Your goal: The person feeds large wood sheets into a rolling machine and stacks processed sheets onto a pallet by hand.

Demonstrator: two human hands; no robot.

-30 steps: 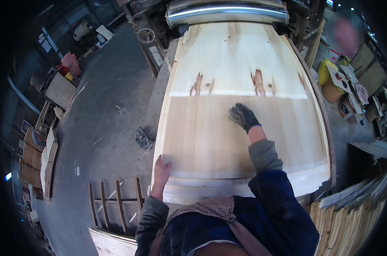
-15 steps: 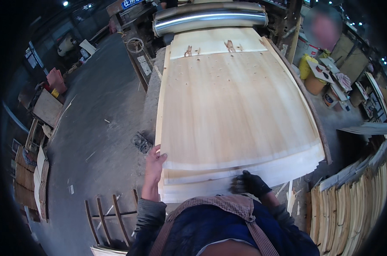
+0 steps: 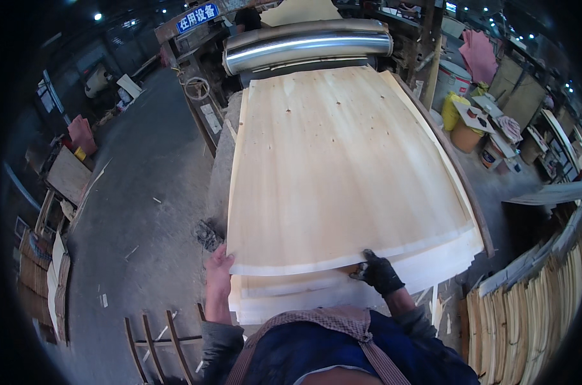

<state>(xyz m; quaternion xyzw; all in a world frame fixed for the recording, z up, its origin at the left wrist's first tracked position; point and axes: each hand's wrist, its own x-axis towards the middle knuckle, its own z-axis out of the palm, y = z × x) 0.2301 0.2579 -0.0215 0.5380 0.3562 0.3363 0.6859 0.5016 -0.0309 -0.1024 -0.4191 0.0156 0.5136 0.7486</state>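
A bare left hand (image 3: 218, 274) and a dark-gloved right hand (image 3: 379, 274) take the near edge of a broad, pale-tan sheet of wood veneer (image 3: 336, 179) before one shiny, cylindrical metal roller (image 3: 310, 43).
The four-sided sheet lies atop a layered stack of cream-white veneer (image 3: 432, 263), its smooth face streaked lengthwise, with three darker knots spaced across the far end, finer specks below and a whitish near border. The left fingers pinch its near left corner, almost closed; the right fingers curl around the near edge, thumb uppermost. At left stands one round metal handwheel (image 3: 196, 88); at right, one yellow plastic bag (image 3: 454, 109) and rough-edged, upright wooden sheets (image 3: 528, 314).
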